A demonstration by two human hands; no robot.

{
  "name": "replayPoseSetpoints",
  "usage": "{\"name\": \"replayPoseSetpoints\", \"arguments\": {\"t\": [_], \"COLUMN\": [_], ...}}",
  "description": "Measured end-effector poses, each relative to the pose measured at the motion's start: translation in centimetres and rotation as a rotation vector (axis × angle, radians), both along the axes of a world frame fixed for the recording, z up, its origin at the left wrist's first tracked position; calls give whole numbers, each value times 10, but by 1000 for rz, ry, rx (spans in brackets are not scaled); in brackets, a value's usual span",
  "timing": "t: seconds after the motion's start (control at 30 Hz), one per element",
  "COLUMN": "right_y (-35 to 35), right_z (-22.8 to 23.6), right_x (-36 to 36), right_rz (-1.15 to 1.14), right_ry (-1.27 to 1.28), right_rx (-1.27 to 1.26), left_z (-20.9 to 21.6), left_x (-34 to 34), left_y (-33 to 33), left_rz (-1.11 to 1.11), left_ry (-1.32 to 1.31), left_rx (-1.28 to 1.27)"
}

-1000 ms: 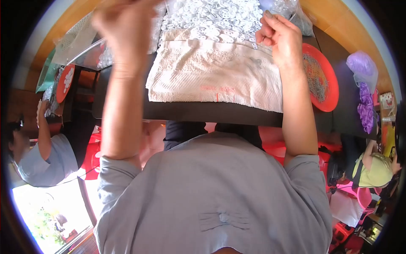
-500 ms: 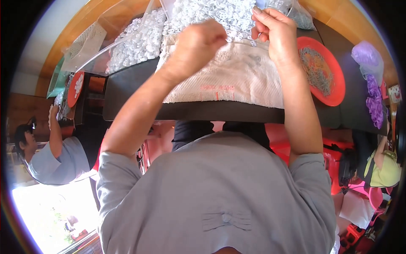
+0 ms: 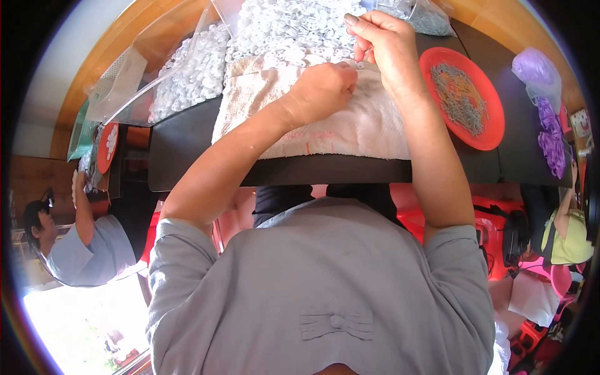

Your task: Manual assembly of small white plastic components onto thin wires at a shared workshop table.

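Note:
Over the pale towel [image 3: 250,94], my left hand [image 3: 326,90] is closed in a fist with its back toward me; its fingertips are hidden. Just beyond it and to the right, my right hand [image 3: 389,49] pinches with thumb and fingers. Anything in that pinch is too small or hidden to name. A big heap of small white ring-like plastic pieces [image 3: 294,28] lies at the towel's far edge, some loose on the cloth. To the right of my right forearm sits a red oval plate [image 3: 494,119] of thin grey metal nails [image 3: 459,97].
A clear plastic bin [image 3: 134,103] with more white pieces [image 3: 190,78] stands at the left. Another bag of grey bits [image 3: 425,19] lies far right, and a purple bag [image 3: 550,137] at the table's right edge. One person [image 3: 87,244] works at left, another [image 3: 565,234] at right.
My left hand has come down and to the right, now close below my right hand. The right hand keeps its pinch; the whole view has shifted slightly.

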State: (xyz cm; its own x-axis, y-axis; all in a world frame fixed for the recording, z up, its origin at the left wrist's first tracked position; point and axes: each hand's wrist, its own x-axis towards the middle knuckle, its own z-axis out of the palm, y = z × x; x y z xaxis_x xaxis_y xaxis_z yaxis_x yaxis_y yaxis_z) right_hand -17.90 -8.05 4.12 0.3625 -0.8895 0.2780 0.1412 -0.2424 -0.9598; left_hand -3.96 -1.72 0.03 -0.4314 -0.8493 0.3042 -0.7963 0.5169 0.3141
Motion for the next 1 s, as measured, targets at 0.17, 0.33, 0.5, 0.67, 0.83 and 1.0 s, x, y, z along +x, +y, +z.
{"name": "replayPoseSetpoints", "arguments": {"t": [0.17, 0.33, 0.5, 0.67, 0.83, 1.0], "right_y": [-1, -7, -5, 7, 12, 4], "right_z": [1, -10, -17, -7, -5, -13], "right_x": [-1, -1, 6, 8, 9, 11], "right_rz": [-4, 59, 194, 308, 349, 264], "right_ry": [12, 195, 190, 239, 216, 220], "right_rx": [-10, -108, -263, -229, -165, -239], "left_z": [18, 21, 21, 18, 7, 8], "left_x": [11, 26, 35, 47, 53, 49], "left_y": [12, 12, 13, 11, 8, 8], "left_rz": [280, 228, 220, 139, 50, 87], "left_ry": [858, 1327, 1522, 1577, 1678, 1645], "left_rx": [547, 600, 562, 568, 659, 679]}}
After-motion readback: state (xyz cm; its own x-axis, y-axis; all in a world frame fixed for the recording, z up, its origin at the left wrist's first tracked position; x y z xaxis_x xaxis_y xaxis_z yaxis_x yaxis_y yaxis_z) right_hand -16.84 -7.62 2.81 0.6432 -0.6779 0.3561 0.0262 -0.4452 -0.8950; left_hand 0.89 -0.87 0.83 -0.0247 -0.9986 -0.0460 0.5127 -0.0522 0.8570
